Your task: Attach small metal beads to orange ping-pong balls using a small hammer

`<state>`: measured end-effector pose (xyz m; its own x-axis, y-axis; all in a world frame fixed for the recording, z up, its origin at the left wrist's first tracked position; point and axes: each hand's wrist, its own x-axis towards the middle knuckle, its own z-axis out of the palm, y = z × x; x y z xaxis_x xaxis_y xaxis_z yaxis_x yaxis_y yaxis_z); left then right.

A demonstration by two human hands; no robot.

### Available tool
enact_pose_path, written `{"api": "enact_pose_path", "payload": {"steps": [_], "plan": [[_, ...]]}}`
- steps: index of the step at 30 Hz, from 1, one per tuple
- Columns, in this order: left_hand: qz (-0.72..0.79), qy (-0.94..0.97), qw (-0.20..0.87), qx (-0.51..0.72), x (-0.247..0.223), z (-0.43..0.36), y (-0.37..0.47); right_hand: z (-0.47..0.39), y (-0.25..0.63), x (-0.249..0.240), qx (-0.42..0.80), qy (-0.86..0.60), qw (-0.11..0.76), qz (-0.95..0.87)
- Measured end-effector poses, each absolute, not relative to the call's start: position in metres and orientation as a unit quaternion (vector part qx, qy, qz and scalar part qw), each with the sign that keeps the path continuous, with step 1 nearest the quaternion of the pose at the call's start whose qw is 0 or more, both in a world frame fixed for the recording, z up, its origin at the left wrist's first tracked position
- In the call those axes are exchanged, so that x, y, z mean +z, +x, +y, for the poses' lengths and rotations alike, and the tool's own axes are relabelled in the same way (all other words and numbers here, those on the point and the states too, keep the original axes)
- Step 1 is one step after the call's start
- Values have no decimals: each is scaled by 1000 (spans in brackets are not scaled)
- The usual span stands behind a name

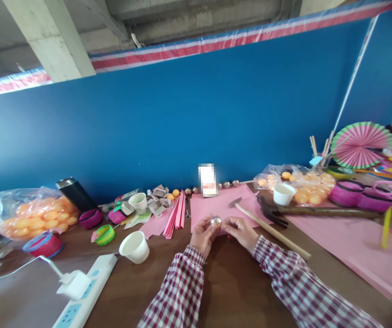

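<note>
My left hand (203, 234) is closed, pinching a small round shiny silver piece (216, 220) between thumb and fingers. Close beside it, the fingers of my right hand (241, 231) are pressed together at the piece's right side; what they hold, if anything, is too small to make out. Under and behind both hands lies a sheet of pink paper (209, 210). A hammer (267, 225) with a wooden handle rests to the right, its head on the paper. Several shiny metal balls (236, 183) stand in a row at the back, by a white blurred-out item (208, 177).
A white cup (134, 247) and a power strip (102, 269) are at left. A bag of orange balls (45, 218) stands near a dark flask (76, 196). At right are a claw hammer (322, 212), another white cup (283, 195) and a pink paper fan (361, 141). A blue partition (182, 114) rises behind.
</note>
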<state>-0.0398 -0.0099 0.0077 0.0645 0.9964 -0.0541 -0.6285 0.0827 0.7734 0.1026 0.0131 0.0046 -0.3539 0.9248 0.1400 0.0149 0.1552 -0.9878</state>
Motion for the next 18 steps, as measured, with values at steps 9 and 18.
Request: {"api": "enact_pose_path", "payload": {"steps": [9, 18], "plan": [[325, 318, 649, 610, 5, -10, -38, 15, 103, -1, 542, -378, 427, -618], [329, 331, 636, 615, 5, -10, -36, 13, 104, 4, 564, -383, 431, -591]]}}
